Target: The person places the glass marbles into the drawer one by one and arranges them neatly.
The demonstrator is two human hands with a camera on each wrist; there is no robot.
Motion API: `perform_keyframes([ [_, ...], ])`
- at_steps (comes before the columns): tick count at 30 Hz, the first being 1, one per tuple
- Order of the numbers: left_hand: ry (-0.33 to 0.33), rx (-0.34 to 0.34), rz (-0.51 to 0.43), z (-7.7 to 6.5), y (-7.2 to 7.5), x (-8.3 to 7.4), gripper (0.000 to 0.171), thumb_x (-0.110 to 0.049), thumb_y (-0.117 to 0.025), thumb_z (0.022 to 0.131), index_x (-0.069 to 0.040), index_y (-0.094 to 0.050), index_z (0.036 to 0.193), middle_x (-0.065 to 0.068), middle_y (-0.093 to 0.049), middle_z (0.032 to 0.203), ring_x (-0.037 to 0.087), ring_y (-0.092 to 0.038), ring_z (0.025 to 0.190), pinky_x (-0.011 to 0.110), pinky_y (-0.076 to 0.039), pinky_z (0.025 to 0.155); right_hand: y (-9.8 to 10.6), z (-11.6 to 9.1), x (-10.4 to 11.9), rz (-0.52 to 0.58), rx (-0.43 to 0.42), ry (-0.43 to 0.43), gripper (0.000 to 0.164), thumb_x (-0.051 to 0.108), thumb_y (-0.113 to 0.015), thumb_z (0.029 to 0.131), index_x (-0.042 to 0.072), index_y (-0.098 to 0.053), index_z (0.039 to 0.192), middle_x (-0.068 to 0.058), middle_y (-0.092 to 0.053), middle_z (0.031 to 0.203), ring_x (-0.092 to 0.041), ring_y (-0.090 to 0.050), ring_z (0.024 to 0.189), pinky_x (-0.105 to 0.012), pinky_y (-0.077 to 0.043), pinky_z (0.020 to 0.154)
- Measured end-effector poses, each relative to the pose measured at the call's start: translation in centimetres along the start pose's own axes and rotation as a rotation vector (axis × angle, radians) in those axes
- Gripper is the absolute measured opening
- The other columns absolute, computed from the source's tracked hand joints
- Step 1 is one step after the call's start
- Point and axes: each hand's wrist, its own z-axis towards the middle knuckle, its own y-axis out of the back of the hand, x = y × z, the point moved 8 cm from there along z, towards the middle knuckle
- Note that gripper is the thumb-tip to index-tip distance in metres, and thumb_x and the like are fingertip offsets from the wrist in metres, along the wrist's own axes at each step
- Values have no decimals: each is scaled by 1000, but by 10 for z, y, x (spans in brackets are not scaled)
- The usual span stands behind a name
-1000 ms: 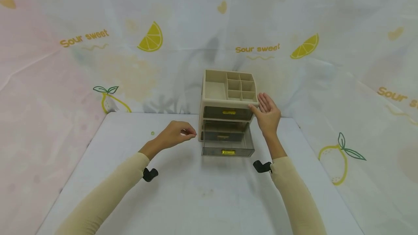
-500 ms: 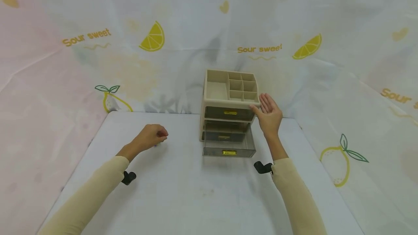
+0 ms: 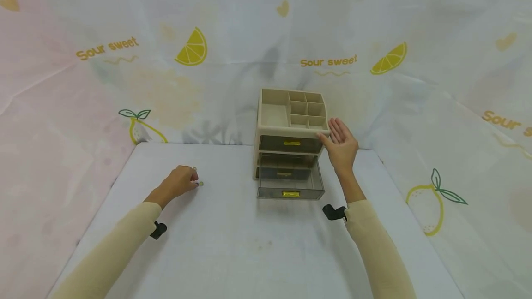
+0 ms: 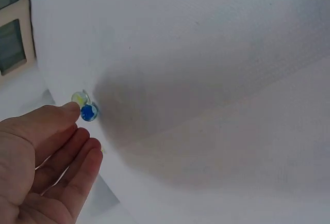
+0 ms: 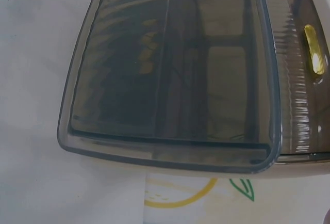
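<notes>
The left hand is down on the white surface, well off to the left of the drawer box. In the left wrist view its fingers are only loosely bent and hold nothing. Right at the fingertips sit two little glass marbles touching each other: a yellowish marble by the tip of the index finger, and a blue marble just beside it. Can't really tell if the fingertip is touching the yellow one or only a hair away; the head view is too small to settle it, and only one tiny bead shows there just past the fingers.

The right hand is flat and open, fingers straight, with its fingertips against the right side of the drawer box near the top rim. Just left of that hand is the divided tray top and the shut top drawer with its gold handle. Lower down, toward the wrist, the bottom drawer is pulled out; nothing shows inside it. The right wrist view just shows that smoky grey drawer from above, plus a gold handle at the edge.
</notes>
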Motion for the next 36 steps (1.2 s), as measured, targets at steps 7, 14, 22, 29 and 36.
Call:
perform_keyframes([
  [7,28,32,-6,2,-9,8,12,1,-72,79,4,-72,90,9,-67,83,24,-62,80,42,-54,73,0,0,0,15,-6,-8,70,-8,-79,76,-10,-46,138,-27,-51,136,-27,-53,126,-29,-43,102],
  [14,33,45,8,4,-12,7,9,1,-72,80,3,-73,88,8,-68,83,26,-63,82,43,-54,76,0,1,1,24,-14,-12,70,-8,-79,75,-10,-47,137,-27,-51,135,-28,-53,126,-31,-42,103],
  [22,54,72,33,5,-13,6,7,2,-72,81,0,-73,88,7,-68,84,25,-63,82,43,-54,78,0,-1,1,20,-10,-12,70,-9,-79,75,-10,-46,137,-28,-51,136,-28,-53,126,-33,-42,103],
  [29,44,-57,-49,2,-6,12,10,2,-71,80,1,-74,89,10,-70,86,27,-64,83,43,-54,76,-1,-1,1,22,-10,-12,70,-9,-79,75,-10,-47,137,-27,-51,136,-28,-53,125,-34,-42,103],
  [36,7,-198,-207,0,7,6,15,7,-70,82,3,-72,96,14,-70,95,32,-66,90,44,-56,78,1,-1,1,23,-9,-15,69,-9,-78,75,-10,-46,137,-30,-49,136,-29,-53,126,-34,-42,103],
])
